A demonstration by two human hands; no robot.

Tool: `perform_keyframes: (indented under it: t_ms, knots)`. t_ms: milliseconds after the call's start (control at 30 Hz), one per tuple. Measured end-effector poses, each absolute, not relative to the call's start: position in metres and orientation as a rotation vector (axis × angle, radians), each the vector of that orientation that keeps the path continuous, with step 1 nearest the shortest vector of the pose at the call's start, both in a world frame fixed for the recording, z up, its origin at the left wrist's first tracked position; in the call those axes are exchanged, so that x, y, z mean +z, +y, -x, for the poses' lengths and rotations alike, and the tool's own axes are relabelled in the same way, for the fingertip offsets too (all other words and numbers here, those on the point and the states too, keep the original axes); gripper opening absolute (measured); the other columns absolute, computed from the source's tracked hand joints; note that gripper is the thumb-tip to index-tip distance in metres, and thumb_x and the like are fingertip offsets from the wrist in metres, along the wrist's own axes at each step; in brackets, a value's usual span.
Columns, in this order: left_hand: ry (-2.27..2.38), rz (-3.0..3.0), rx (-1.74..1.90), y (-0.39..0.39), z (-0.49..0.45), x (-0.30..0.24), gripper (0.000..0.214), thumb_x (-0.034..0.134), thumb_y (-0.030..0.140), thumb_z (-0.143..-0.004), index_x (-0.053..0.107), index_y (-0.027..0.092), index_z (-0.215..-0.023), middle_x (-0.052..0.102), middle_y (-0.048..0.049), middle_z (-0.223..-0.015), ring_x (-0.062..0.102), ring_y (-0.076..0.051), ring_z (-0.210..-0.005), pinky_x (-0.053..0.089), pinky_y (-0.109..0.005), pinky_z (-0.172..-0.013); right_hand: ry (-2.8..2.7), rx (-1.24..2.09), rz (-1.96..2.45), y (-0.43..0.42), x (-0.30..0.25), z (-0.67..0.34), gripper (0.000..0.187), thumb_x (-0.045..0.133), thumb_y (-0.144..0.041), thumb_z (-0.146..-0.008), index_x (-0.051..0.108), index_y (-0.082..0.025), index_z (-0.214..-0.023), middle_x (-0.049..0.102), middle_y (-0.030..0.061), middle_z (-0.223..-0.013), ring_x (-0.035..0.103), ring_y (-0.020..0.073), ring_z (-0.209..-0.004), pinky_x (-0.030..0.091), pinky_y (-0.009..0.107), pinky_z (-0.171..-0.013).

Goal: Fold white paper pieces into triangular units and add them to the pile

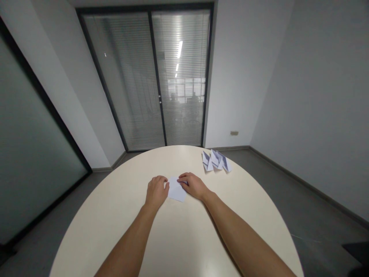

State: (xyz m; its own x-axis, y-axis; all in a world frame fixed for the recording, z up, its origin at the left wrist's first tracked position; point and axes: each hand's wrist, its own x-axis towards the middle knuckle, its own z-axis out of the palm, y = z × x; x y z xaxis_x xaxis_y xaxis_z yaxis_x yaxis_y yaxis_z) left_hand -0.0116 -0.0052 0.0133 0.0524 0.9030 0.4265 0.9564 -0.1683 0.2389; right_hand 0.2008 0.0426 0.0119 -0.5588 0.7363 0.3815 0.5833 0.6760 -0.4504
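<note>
The room was bare and grey, with a slatted glass sliding door (150, 80) at the far end and a dark glass partition (31, 154) on the left. A round cream-coloured bench (178, 238) filled the near ground.

Near the middle of the bench lay a small white sheet of paper (176, 189), seemingly folded flat into a rough square. The left hand (156, 190) rested on its left edge, curled loosely, the fingers (161, 180) drawn together and pressing down rather than pinching. The right hand (194, 185) lay on the paper's far right corner, its fingers (182, 178) held close together and flat on the sheet, as if running along a crease. Whether either thumb gripped under the paper, I could not tell.

Further off on the right of the bench sat a small cluster of finished white folded paper shapes (216, 161), pointed and touching one another. By my reckoning several pieces were done, while the one under the hands was at an early fold, with most of its shaping left.
</note>
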Motion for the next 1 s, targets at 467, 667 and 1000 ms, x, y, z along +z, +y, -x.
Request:
perform_keyframes:
  t_ms: [467, 667, 1000]
  knots:
    - [-1.848, 2.407, -0.701, -0.009, 0.002, 0.015, 0.032, 0.050, 0.022, -0.097, 0.072, 0.024, -0.120, 0.069, -0.0075, -0.133, 0.052, -0.030, -0.134, 0.031, -0.055, -0.117, -2.293, 0.188, 1.297, 0.035, 0.024, -0.200, 0.026, 0.058, -0.026, -0.094, 0.080, -0.027, -0.109, 0.074, 0.0076, -0.118, 0.063, 0.0271, -0.108, 0.046, 0.039, -0.095]
    - [-1.780, 2.397, -0.634, -0.016, 0.000, 0.026, 0.028, 0.057, 0.027, -0.093, 0.075, 0.020, -0.113, 0.074, -0.0110, -0.112, 0.061, -0.028, -0.114, 0.038, -0.048, -0.111, -2.131, 0.163, 1.486, 0.034, 0.025, -0.203, 0.025, 0.057, -0.021, -0.092, 0.081, -0.023, -0.103, 0.074, 0.0069, -0.115, 0.062, 0.0250, -0.107, 0.044, 0.034, -0.094]
    - [-1.740, 2.533, -0.671, -0.014, 0.001, 0.018, 0.045, 0.055, 0.020, -0.090, 0.064, 0.020, -0.134, 0.066, -0.0105, -0.136, 0.056, -0.027, -0.128, 0.037, -0.046, -0.116, -2.081, 0.142, 1.561, 0.036, 0.023, -0.203, 0.023, 0.056, -0.023, -0.093, 0.078, -0.022, -0.098, 0.074, 0.0071, -0.110, 0.061, 0.0233, -0.105, 0.041, 0.030, -0.091]
